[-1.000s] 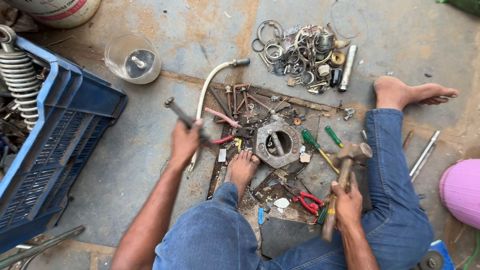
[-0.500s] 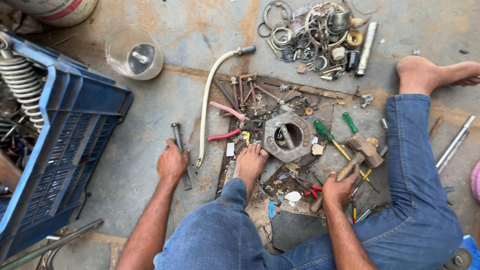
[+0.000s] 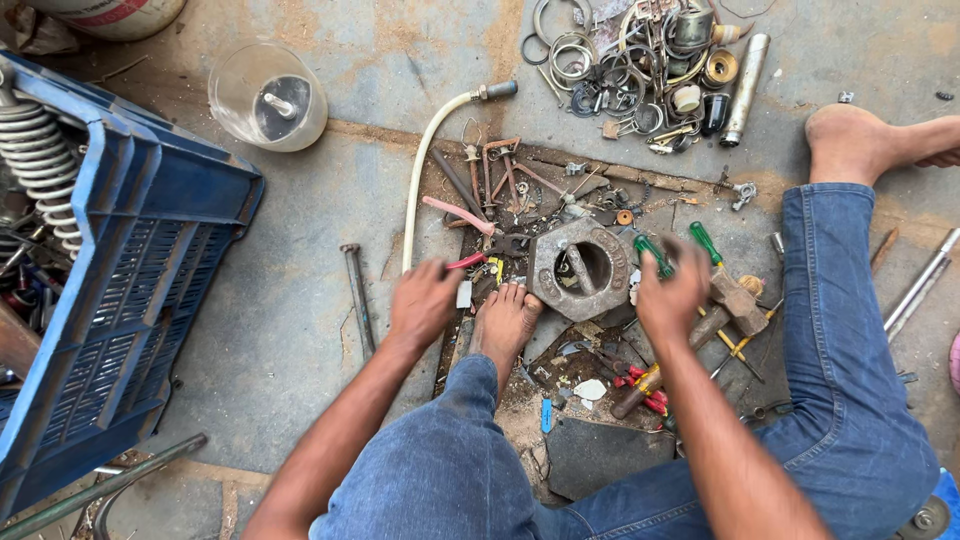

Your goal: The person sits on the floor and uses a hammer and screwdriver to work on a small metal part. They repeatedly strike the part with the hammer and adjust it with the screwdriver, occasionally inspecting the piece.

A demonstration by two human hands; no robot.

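Both hands were down among the scattered tools on the floor, blurred with motion. The left hand hovered open, fingers spread, gripping nothing, just over the red-handled pliers and near the foot planted in the middle of the pile. The right hand was also spread flat and empty, reaching down beside the green-handled screwdrivers and just left of the wooden-handled hammer. Between the two hands lay the grey hexagonal metal housing, resting flat with a round opening facing up. To my eye, handling that piece well would call for slowing both hands first, then taking it from opposite flats so it could not tip onto the toes close by, and keeping fingers out of the loose sharp bits around it. Further out, a white hose curved away to the far side, a clear plastic bowl sat far left, a heap of rings and fittings lay far right, and a blue crate holding a coil spring stood at the left.
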